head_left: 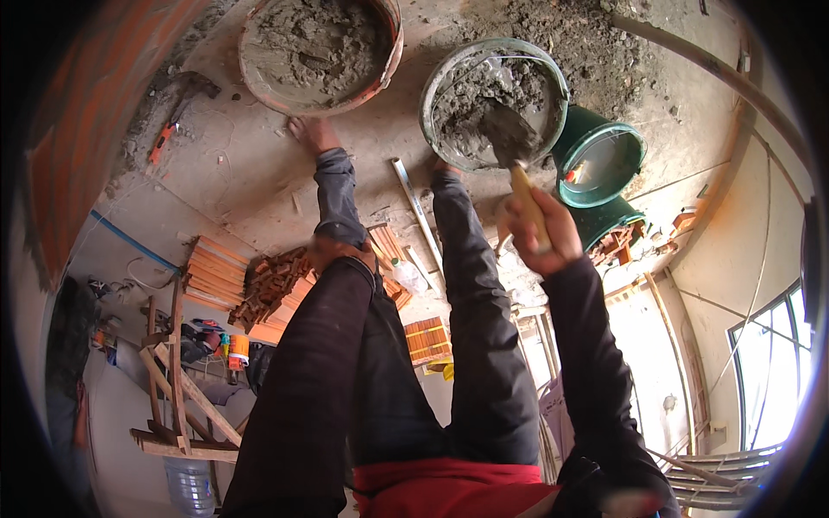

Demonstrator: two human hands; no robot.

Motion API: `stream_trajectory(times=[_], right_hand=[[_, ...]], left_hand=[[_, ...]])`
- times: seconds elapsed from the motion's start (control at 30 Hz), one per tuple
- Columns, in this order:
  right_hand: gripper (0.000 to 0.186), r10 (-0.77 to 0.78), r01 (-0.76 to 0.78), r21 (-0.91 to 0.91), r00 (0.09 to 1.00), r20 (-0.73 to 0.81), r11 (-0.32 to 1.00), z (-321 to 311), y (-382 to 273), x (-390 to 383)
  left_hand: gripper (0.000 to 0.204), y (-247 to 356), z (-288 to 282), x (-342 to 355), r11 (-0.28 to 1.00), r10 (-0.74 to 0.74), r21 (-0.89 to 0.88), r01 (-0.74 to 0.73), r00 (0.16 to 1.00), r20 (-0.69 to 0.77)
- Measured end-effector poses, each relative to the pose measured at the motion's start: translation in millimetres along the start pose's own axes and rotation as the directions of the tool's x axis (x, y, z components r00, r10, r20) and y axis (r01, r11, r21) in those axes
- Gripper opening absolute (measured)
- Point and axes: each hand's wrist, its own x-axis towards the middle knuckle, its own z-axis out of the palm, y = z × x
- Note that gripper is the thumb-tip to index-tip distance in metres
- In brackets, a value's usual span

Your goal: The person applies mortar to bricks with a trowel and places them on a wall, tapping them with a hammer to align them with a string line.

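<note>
My right hand (pixel 546 231) is closed around the pale wooden handle of a trowel (pixel 511 134). Its mortar-coated blade reaches over the rim into a bucket (pixel 429 121), where it meets wet grey mortar (pixel 466 104). My left hand (pixel 339 253) lies across my left knee, holding nothing that I can see; its fingers show only in part. Beyond my bare left foot stands an orange-rimmed tub (pixel 335 110), also filled with grey mortar (pixel 315 43).
A green bucket (pixel 602 194) lies tipped right of the mortar bucket. Loose rubble (pixel 596 65) covers the floor behind it. A hammer with an orange grip (pixel 162 145) lies far left. Stacked bricks (pixel 216 274), a white pipe (pixel 416 207) and a wooden frame (pixel 179 371) are nearer.
</note>
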Motion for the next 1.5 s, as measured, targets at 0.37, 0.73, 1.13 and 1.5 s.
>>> stream_trajectory(times=[0.37,0.73,1.13,1.5], right_hand=[[0.031,-0.627,0.164,-0.919,0.687,0.367,-0.358,5,-5,-39],[0.025,-0.456,-0.019,-0.936,0.870,-0.188,0.351,36,-55,63],[0.023,-0.257,0.086,-0.649,0.951,-0.174,0.756,18,-52,66],[0.025,-0.717,-0.101,-0.993,0.696,-0.033,-0.053,-14,5,98]], left_hand=[[0.048,-16,-26,-41,1.000,0.008,0.005,-0.009,0.991,0.136],[0.077,-29,-131,-110,0.979,-0.191,0.060,0.196,0.768,0.611],[0.110,-29,-256,-114,0.930,-0.326,0.300,0.212,0.103,0.940],[0.109,-94,-430,-155,0.924,0.271,-0.321,0.209,0.235,0.933]])
